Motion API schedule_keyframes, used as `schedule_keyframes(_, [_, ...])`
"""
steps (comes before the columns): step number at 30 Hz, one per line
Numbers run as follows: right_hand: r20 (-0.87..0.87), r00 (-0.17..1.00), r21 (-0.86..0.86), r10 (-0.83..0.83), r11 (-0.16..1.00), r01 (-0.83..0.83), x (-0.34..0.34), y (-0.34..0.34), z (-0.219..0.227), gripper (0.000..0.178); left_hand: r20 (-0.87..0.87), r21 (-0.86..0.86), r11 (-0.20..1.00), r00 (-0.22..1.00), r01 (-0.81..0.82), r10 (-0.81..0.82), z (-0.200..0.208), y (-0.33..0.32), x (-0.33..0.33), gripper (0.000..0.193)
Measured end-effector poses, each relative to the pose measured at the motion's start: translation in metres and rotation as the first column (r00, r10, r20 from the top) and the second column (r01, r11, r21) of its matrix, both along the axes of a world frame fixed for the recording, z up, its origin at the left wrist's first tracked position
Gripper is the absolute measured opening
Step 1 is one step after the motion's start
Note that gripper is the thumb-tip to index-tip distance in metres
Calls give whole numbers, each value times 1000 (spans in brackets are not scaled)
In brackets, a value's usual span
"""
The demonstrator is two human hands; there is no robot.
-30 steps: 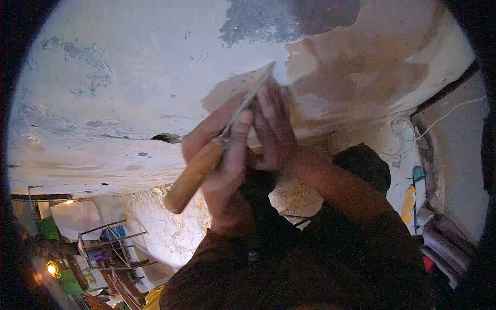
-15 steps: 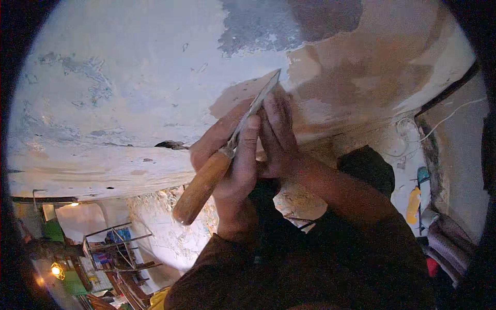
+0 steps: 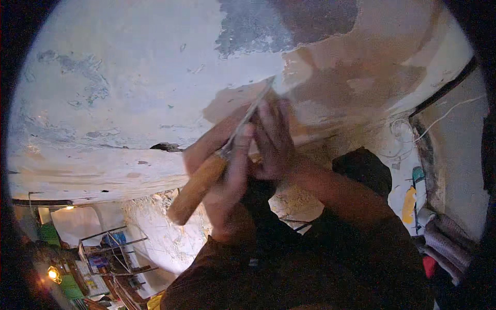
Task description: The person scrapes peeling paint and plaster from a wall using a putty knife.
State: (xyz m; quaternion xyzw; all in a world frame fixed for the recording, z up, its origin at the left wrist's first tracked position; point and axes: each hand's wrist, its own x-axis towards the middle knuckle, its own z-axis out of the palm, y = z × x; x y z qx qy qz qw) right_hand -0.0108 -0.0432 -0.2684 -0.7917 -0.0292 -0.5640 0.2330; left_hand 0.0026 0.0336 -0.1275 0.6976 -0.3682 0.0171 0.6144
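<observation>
Both gripping a wooden-handled scraper (image 3: 217, 168): left hand (image 3: 225, 178) around the handle, right hand (image 3: 274, 142) pressing the blade onto peeling ceiling plaster (image 3: 129, 93); dark hole (image 3: 166, 147) just left, cluttered shelves (image 3: 111, 253) far below

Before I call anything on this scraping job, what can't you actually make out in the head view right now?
- Scraper blade tip: motion-blurred where it meets the ceiling, so contact is unclear.
- Blade middle: hidden by the fingers of the right hand.
- Left hand palm: covered by the wooden handle.
- Shelves, lower left: too dark and small to tell.
</observation>
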Motion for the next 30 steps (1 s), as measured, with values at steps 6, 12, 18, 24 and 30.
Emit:
schedule_keyframes(6, [46,998,165,36,985,-43,2,12,9,77,71,88,996,997,-15,8,-2,8,11,20])
schedule_keyframes(12, [-7,994,135,105,986,-103,1,19,4,82,-32,73,996,999,43,-41,3,5,11,20])
schedule_keyframes(18, [10,998,146,63,987,-64,1,24,-5,87,83,162,986,995,38,-52,6,7,11,24])
schedule_keyframes(24, [-23,999,139,-44,989,47,2,32,-10,85,251,132,990,965,45,-77,3,6,9,24])
schedule_keyframes(30, [-19,999,152,36,988,-33,0,33,-8,90,6,184,978,995,96,-99,2,8,15,18])
